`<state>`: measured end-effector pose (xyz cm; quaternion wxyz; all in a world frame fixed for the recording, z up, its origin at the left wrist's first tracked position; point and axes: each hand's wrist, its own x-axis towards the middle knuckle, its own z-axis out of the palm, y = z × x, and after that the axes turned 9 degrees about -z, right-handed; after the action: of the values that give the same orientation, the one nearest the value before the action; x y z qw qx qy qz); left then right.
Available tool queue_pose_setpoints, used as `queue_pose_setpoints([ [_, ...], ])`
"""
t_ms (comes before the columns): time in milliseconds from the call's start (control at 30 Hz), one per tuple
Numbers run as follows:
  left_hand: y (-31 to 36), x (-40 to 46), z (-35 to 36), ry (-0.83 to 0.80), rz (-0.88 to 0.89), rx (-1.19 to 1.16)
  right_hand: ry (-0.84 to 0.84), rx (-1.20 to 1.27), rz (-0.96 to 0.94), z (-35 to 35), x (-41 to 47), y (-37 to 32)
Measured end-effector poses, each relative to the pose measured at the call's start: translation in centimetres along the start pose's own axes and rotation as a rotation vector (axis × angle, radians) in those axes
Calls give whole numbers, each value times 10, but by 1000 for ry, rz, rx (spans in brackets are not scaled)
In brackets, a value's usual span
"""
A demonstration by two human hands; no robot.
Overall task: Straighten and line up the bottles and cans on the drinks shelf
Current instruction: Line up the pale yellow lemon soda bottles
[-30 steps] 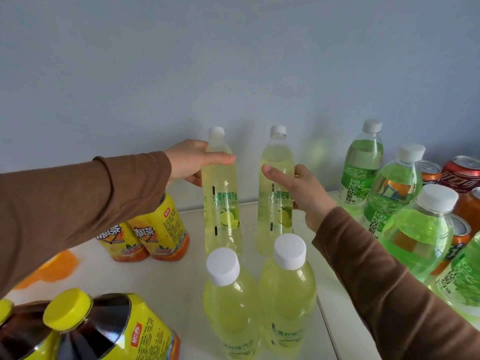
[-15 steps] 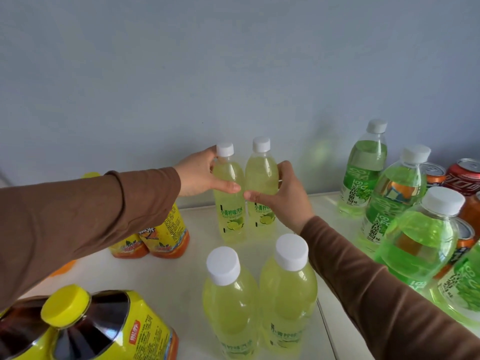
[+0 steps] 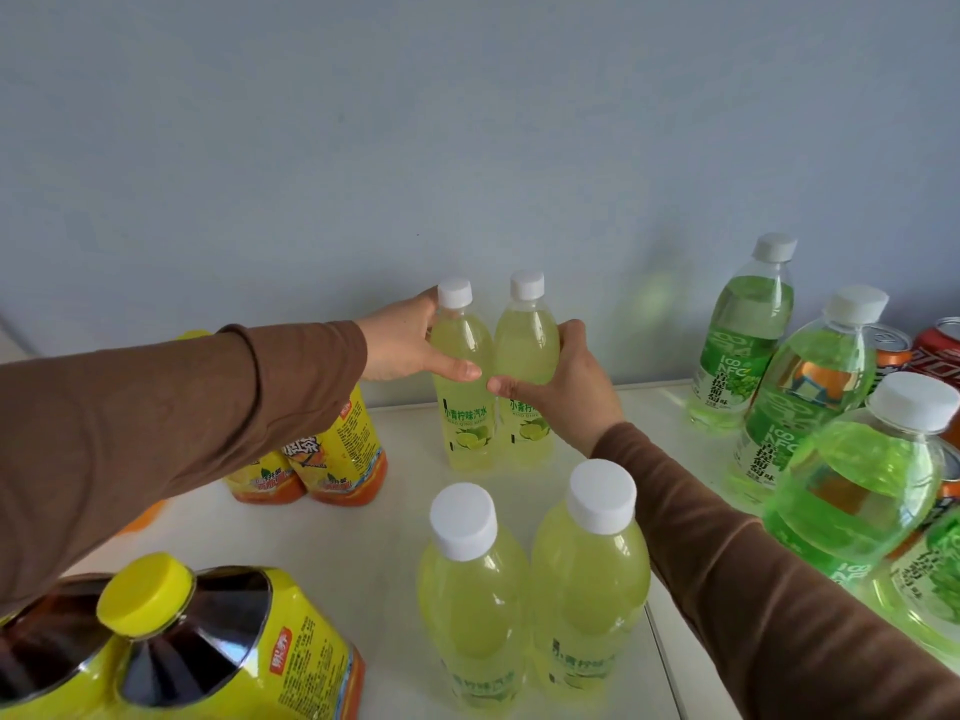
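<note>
Two pale yellow lime-soda bottles stand upright, side by side and touching, near the back wall of the white shelf [image 3: 395, 517]. My left hand [image 3: 410, 340] wraps the left back bottle [image 3: 462, 407] at its shoulder. My right hand [image 3: 566, 387] wraps the right back bottle [image 3: 524, 335] the same way. Both thumbs nearly meet in front. Two more lime-soda bottles, the front left one [image 3: 467, 589] and the front right one [image 3: 587, 574], stand close together nearer to me, in line with the back pair.
Yellow-labelled iced tea bottles [image 3: 332, 449] stand at the back left, and two larger ones [image 3: 197, 646] at the front left. A diagonal row of green grape-drink bottles [image 3: 743, 335] runs along the right, with cans [image 3: 935, 350] behind them. A grey wall rises behind the shelf.
Both hands have pushed the two back lime-soda bottles away from me towards the wall and together until they touch. The front pair has not moved.
</note>
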<state>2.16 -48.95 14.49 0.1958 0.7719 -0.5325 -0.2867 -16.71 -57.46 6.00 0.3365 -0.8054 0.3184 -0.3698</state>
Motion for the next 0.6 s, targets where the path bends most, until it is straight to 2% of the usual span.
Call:
queue_pose_setpoints([
  [333, 6, -16, 0, 56, -93, 242, -154, -125, 27, -18, -9, 0],
  [500, 20, -45, -17, 150, -202, 479, -197, -313, -12, -38, -25, -1],
  [600, 34, -72, -22, 224, -186, 560, -171, -399, -61, -55, -35, -8],
])
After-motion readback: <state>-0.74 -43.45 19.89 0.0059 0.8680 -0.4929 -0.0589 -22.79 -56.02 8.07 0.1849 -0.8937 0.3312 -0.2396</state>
